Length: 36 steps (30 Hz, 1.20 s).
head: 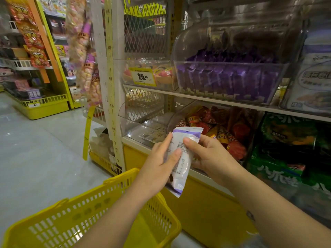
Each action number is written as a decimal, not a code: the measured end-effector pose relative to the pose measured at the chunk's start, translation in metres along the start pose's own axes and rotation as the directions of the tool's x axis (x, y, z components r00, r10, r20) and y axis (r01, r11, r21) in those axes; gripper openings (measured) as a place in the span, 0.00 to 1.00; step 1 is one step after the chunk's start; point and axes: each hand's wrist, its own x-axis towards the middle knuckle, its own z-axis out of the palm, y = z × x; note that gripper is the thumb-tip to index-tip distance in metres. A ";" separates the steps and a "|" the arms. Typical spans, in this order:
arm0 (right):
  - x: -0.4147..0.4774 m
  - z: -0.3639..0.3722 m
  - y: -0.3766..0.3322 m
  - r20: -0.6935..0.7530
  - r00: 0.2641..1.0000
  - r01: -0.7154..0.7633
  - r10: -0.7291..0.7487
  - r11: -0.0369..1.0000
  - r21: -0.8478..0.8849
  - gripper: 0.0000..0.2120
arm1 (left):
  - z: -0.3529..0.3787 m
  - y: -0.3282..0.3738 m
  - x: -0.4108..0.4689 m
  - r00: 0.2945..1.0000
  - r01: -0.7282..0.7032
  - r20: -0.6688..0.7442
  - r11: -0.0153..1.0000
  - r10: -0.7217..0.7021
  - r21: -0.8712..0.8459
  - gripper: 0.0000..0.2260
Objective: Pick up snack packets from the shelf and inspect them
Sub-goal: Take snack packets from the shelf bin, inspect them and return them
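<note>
A white and purple snack packet [180,167] is held upright in front of the lower shelf, its printed back facing me. My left hand [159,163] holds its left side, fingers along the wrapper and thumb on the front. My right hand [209,154] grips its right side near the top, thumb pressed on the print. More purple packets [227,77] fill a clear bin on the shelf above.
A yellow shopping basket [100,215] hangs under my left forearm. Red and orange packets [223,129] lie in a clear bin behind my hands, green bags [286,149] to the right. A yellow 25 price tag [142,76] marks the upper shelf. Open aisle floor lies to the left.
</note>
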 end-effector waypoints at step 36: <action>-0.006 0.008 0.006 0.038 0.987 0.141 -0.155 0.737 -0.661 0.09 | -0.025 -0.015 0.006 0.998 0.020 0.061 0.990 -0.029 0.141 0.06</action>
